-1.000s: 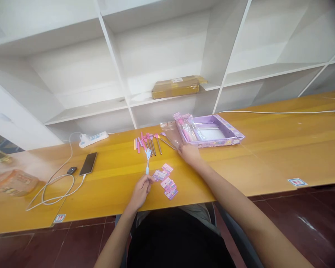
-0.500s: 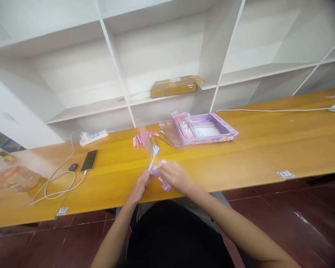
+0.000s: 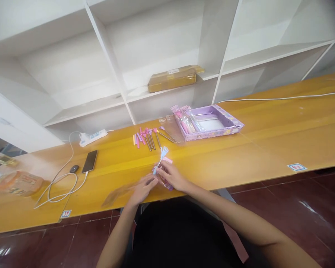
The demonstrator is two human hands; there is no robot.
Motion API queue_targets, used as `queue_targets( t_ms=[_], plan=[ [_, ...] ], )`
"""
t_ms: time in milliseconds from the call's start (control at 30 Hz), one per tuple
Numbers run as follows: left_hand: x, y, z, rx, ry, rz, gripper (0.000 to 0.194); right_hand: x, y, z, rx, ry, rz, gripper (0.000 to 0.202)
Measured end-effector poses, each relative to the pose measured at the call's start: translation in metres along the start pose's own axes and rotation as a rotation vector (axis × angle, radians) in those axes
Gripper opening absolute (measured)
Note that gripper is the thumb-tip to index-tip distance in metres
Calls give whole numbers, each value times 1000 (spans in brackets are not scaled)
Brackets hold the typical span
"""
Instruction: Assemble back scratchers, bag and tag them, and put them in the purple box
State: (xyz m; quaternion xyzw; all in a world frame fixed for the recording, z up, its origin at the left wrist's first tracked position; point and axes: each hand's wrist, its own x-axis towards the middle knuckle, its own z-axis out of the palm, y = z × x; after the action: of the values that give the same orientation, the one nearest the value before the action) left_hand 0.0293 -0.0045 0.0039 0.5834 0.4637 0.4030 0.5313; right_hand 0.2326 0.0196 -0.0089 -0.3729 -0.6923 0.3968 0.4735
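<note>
My right hand (image 3: 171,175) is closed around a small back scratcher with a light-blue hand-shaped head (image 3: 164,152), a short metal shaft and a light-blue grip. Beneath that hand lies a pink and purple printed card (image 3: 167,160), mostly covered; whether the fingers also grip it I cannot tell. My left hand (image 3: 143,189) is just left of the blue grip, with its fingers apart. Left of it is a blurred clear plastic sleeve (image 3: 118,193) at the table's front edge.
Several back scratchers (image 3: 150,139) with pink and purple heads lie beyond my hands, beside short coloured grips (image 3: 137,140). A purple display box (image 3: 231,130) holds bagged ones. A phone (image 3: 89,160), cable, power strip (image 3: 93,137) and orange bottle (image 3: 22,182) are leftward.
The blue back scratcher has passed from my left hand to my right, and its head has moved right. The blurred plastic sleeve now appears left of my left hand.
</note>
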Motion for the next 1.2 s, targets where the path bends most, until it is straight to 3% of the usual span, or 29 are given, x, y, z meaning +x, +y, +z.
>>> queue_targets(
  t_ms=[67,133,333,400,533,633,733,1000,1200],
  plan=[
    [1,2,2,63,-129,19,34,4,5,3,98,-10,37,43],
    [3,2,4,35,-170,12,40,7,8,2,153,53,84,47],
    [4,-3,4,-236,-41,-29,53,10,-8,-35,248,321,144,44],
    [4,-6,3,-313,-27,-36,52,3,-24,-49,125,230,106,45],
    [5,-11,2,-386,-5,-64,51,-17,-52,-64,-302,-147,-29,43],
    [6,-13,2,-465,100,-127,43,-28,-57,-65,-493,-268,-21,41],
    [6,-14,3,-513,185,-153,41,-31,-47,-65,-604,-312,2,43],
    [8,-11,-1,-608,336,-31,34,-24,-15,-76,-774,-325,19,42],
    [12,-9,-1,-637,342,-47,33,-12,-6,-76,-777,-371,-85,44]
  ],
)
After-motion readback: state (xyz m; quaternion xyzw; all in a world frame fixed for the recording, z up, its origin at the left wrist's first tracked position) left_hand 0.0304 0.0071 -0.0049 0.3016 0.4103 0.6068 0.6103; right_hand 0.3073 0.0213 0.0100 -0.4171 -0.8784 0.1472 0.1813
